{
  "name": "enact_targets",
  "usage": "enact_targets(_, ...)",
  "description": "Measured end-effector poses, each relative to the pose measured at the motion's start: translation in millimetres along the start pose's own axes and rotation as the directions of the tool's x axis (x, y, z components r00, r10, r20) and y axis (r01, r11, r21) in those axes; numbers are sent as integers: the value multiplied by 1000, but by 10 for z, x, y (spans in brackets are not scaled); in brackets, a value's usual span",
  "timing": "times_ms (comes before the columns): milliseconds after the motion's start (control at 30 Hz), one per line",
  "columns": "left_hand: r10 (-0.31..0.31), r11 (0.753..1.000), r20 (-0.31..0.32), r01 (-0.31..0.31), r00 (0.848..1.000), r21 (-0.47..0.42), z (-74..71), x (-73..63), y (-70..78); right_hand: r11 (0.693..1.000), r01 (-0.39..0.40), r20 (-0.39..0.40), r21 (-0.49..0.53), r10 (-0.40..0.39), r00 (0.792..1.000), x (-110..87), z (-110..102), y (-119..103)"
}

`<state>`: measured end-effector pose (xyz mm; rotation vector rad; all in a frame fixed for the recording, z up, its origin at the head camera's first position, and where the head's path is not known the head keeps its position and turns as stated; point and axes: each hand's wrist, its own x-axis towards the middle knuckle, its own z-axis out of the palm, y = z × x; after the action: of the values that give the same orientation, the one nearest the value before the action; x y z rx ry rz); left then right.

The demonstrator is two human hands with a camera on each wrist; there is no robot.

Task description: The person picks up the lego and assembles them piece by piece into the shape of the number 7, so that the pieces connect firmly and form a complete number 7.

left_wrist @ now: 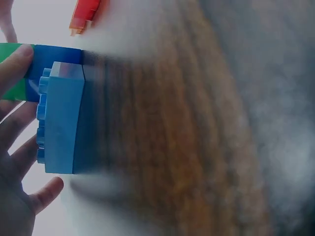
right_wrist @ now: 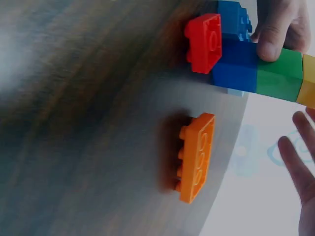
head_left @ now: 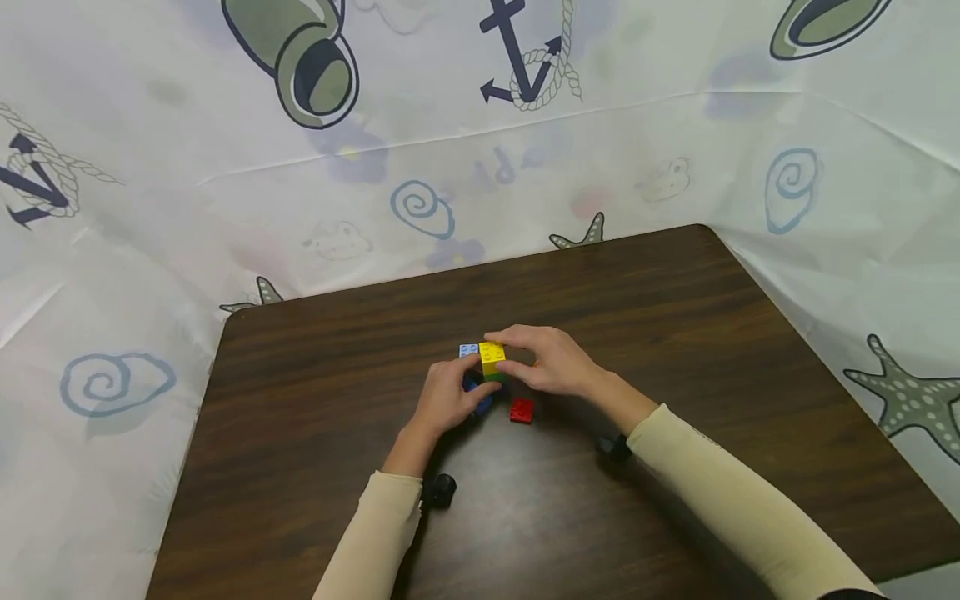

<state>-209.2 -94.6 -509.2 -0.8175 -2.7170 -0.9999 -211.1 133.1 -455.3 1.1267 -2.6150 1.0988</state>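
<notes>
Smooth plastic bricks form a square-sided tower at the centre of the frame: yellow brick (head_left: 492,353) uppermost, green brick (right_wrist: 280,74) beneath, dark blue brick (right_wrist: 236,66) lowest. The left hand (head_left: 444,396) pinches the green brick; the right hand (head_left: 553,361) pinches the yellow one between thumb and index, its other fingers spread. A studded mid-blue brick (left_wrist: 64,120) stands just beside the tower, a light blue brick (head_left: 468,349) behind. Red brick (head_left: 521,411) and oblong orange brick (right_wrist: 197,158) lie hollow side up on the glossy, wood-grained worktop (head_left: 337,350).
</notes>
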Motion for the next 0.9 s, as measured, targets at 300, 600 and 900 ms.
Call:
enact_targets(300,-5,999,21,5,1000,32,-34,12,31,981,52,68,-186,-40,997,84,-87,-128)
enact_targets(600,-1,1000,50,0,999,6,-33,24,13,984,58,70,-169,-47,996,72,-76,-117)
enact_targets(900,-19,953,107,51,994,-298,-340,112,85,989,30,98,-143,-16,995,94,-84,-124)
